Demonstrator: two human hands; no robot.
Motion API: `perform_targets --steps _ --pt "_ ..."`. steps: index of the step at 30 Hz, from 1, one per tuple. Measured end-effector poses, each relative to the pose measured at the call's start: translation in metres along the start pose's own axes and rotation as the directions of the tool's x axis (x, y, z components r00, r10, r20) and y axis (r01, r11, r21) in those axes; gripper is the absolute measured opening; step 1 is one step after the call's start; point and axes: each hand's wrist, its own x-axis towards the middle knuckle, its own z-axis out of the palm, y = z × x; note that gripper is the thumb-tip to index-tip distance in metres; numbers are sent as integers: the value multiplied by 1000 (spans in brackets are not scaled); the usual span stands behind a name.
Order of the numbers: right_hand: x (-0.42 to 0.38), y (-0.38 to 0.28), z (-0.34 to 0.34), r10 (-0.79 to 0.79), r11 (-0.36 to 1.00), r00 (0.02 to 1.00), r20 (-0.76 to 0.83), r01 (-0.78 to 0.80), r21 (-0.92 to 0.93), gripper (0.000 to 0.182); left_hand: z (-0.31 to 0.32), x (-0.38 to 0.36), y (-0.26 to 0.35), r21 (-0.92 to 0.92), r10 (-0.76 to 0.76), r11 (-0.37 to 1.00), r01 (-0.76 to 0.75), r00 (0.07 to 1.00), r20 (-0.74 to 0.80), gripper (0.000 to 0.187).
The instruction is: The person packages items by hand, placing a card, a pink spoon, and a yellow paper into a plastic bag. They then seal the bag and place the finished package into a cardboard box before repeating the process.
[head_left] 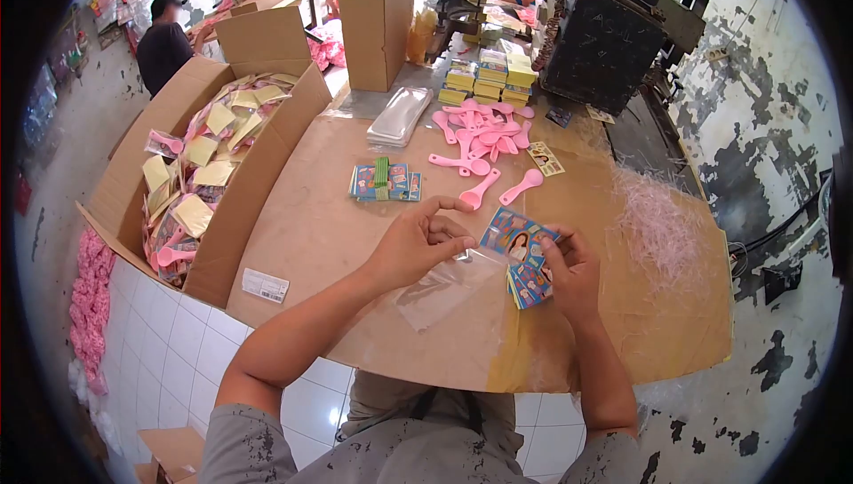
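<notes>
My left hand (pixel 419 242) pinches the upper edge of a clear plastic bag (pixel 435 296), which hangs over the cardboard-covered tabletop. In my right hand (pixel 574 269) is a small stack of blue printed cards (pixel 530 285), gripped between thumb and fingers. One card (pixel 514 231) sticks out from the stack toward the bag's mouth; whether its edge is inside cannot be made out. Just beyond my hands lie two loose pink plastic scoops (pixel 522 186), with a heap of similar scoops (pixel 489 133) behind them. A bundle of cards (pixel 384 182) with a green band rests left of the scoops.
An open carton (pixel 258 191) full of packed bags stands at the left. Clear bags (pixel 400 117) are stacked near several yellow-edged card piles (pixel 489 75). Pink shredded filler (pixel 659 226) lies right, below a black machine (pixel 600 35). A person (pixel 164 44) is at the far left.
</notes>
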Motion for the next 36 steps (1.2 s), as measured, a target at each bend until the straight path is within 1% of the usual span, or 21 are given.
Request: perform_targets --steps 2,5,8,11,14,17,19,20,23,26,27,29,32,35,36 --pt "-2 12 -6 -59 987 996 71 68 -145 10 4 -2 5 3 -11 1000 11 1000 -12 45" --pt "1 0 -8 -178 925 956 231 243 -292 11 7 -4 3 59 27 998 -28 1000 14 42" --pt "1 -7 -9 -110 924 963 247 190 -332 13 9 -8 5 254 120 957 -139 989 88 40" --pt "3 -10 -14 -75 906 964 253 172 -386 14 10 -8 3 272 168 945 -184 982 82 38" --pt "2 -6 -15 -46 912 941 334 176 -370 12 10 -9 9 378 168 903 -205 977 128 40" --pt "0 -9 -5 -109 875 912 394 276 -397 10 12 -11 10 455 164 860 -232 969 185 41" --pt "-6 -3 3 -23 976 968 250 75 -203 13 13 -11 18 509 84 840 -188 972 220 42" --pt "-8 -1 5 36 996 982 184 -20 -90 15 13 -12 20 535 44 828 -167 971 236 42" --pt "-5 -4 8 -6 1000 999 38 6 -10 18 13 -12 16 476 -14 873 -108 969 245 43" --pt "-10 8 2 136 989 982 132 -142 34 18 15 -14 17 419 3 903 -97 976 219 42" --pt "-9 8 0 69 998 972 224 -68 -14 19 16 -14 17 367 -26 929 -51 979 202 41" --pt "-4 6 -2 -51 992 913 404 94 -86 22 18 -14 16 259 -88 965 40 980 176 40" --pt "1 -4 4 -152 966 810 566 243 -87 26 17 -15 14 277 -38 961 -19 979 198 39" --pt "6 -7 -2 -71 971 866 496 174 -164 25 17 -13 8 255 -69 967 18 979 190 37" --pt "10 -11 -4 -37 953 892 451 167 -252 25 16 -12 8 197 -68 980 34 983 171 36"
